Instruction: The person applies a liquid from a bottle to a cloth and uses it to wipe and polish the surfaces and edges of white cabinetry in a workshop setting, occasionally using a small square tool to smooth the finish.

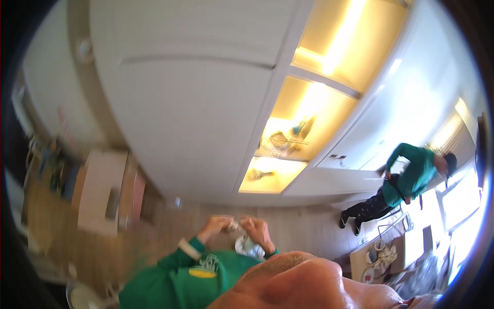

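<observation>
My left hand (218,225) and my right hand (257,232) are raised close together in front of my green sweatshirt (190,278). The fingers of both are bent and closed, pinching at a small pale piece (234,226) between them; its kind cannot be made out. Just under my right hand is a whitish, shiny bundle (249,246), blurred, and whether the hand touches it I cannot tell.
A tall white cabinet (195,113) stands ahead, with lit shelves (288,129) holding small items. Cardboard boxes (100,190) lie on the wooden floor at left. At right, a person in green (411,172) stands near a cluttered table (363,260) and bright windows.
</observation>
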Demonstrator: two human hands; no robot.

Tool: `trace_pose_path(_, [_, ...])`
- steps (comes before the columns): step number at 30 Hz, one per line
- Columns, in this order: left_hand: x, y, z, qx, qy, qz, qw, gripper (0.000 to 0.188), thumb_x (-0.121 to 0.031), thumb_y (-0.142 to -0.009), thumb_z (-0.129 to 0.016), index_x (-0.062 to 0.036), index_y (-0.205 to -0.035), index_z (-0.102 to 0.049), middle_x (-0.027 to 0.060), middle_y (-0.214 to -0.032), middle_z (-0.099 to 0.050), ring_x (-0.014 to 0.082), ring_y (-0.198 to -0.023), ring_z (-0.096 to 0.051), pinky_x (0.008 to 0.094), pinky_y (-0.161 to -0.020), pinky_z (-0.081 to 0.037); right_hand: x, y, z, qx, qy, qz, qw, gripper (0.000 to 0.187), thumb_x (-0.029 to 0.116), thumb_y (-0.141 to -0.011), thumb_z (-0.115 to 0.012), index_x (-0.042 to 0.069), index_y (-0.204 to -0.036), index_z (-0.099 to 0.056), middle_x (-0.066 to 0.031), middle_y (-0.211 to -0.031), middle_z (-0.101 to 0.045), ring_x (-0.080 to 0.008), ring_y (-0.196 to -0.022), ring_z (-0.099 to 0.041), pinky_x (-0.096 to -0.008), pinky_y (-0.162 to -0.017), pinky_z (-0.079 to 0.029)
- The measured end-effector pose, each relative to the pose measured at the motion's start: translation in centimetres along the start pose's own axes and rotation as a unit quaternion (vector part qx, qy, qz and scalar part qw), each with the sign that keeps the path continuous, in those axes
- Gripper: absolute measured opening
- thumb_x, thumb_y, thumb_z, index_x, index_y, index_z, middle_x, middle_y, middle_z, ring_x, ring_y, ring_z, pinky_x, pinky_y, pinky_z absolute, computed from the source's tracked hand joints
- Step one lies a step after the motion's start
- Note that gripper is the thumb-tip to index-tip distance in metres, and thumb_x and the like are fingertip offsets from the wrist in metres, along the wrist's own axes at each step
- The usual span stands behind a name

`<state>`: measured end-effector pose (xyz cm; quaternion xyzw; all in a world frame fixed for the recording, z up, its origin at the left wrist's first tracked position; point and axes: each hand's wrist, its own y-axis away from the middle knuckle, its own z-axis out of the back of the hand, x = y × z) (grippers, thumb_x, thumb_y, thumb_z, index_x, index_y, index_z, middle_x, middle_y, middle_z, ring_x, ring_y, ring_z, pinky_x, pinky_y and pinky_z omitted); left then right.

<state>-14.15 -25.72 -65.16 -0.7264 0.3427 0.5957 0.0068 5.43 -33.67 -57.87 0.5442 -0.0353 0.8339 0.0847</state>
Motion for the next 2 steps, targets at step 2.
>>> trace_pose_path(2, [-2.6, -2.0, 2.9, -0.003, 0.019, -0.027, 0.999, 0.027, -0.007, -0.097, -0.064, 0.0002, -0.122, -0.07, 0.0127, -0.109, -0.074, 0.0245, -0.091, -0.071, 0.0347, -0.078, -0.06, 0.1, -1.7, -0.8, 0.026, -0.026, -0.021, 0.999, 0.034, 0.032, -0.09, -0.073, 0.007, -0.112, -0.076, -0.0148, -0.11, -0.075, -0.0228, -0.111, -0.069, -0.0358, -0.101, -0.049])
